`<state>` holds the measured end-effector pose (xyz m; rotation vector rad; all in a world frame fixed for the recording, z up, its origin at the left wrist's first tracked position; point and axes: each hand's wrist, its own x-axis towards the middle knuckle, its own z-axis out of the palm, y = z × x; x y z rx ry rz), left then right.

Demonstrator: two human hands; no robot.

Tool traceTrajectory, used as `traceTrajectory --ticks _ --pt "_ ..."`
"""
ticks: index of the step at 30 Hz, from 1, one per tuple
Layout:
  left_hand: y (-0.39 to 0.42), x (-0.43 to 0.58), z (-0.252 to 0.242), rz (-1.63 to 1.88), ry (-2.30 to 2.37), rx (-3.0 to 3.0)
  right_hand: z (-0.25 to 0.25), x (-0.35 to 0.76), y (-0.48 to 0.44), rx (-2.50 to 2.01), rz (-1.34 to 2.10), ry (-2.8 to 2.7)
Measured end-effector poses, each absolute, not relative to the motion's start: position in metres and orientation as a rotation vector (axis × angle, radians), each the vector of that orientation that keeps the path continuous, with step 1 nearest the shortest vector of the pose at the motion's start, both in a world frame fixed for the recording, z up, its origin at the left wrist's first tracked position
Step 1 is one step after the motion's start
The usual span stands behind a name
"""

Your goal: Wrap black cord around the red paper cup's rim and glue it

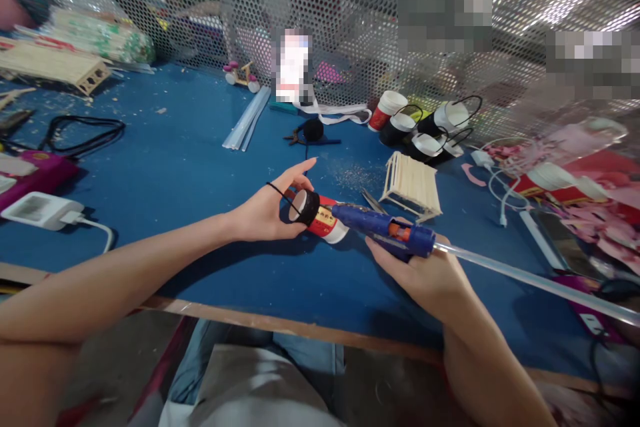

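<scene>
My left hand (267,215) grips a red and white paper cup (334,231) tilted on its side, its open mouth toward my palm. Black cord (308,209) is wound around the cup near the mouth, and a loose strand runs over my fingers. In my right hand (433,280) is a blue glue gun (367,221), its nozzle pointing left at the cup beside the cord's edge. Whether the nozzle touches the cup, I cannot tell. A long clear glue stick (520,279) sticks out of the gun's back.
Beyond the glue gun stands a small wooden-stick model (413,183). Several cord-wrapped cups (397,128) sit at the back right. Pale glue sticks (247,119) and a ball of black cord (314,129) lie farther back. At left are a white charger (43,210) and purple power strip (45,177).
</scene>
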<state>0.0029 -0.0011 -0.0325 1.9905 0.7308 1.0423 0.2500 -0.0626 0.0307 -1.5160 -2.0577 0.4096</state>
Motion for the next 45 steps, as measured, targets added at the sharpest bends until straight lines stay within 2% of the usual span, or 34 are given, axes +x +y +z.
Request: traceTrajectory --ticks 12,18,22,31,37,45 --pt "-0.004 0.001 -0.029 1.017 0.663 2.138 0.033 0.245 -0.056 -1.497 0.389 -1.985" --pt "-0.005 0.001 -0.028 1.052 0.626 2.249 0.033 0.254 -0.050 -1.655 0.826 -1.866" --pt "-0.005 0.001 -0.027 1.068 0.641 2.293 0.033 0.266 -0.040 -1.554 1.046 -1.701" --pt "-0.006 0.002 -0.030 1.045 0.694 2.217 0.048 0.317 0.007 -1.817 0.368 -1.379" --pt "-0.007 0.004 -0.028 1.056 0.709 2.167 0.038 0.340 0.049 -2.211 0.185 -1.581" --pt "-0.010 0.006 -0.026 1.008 0.765 2.055 0.022 0.335 0.059 -2.448 -0.033 -1.665"
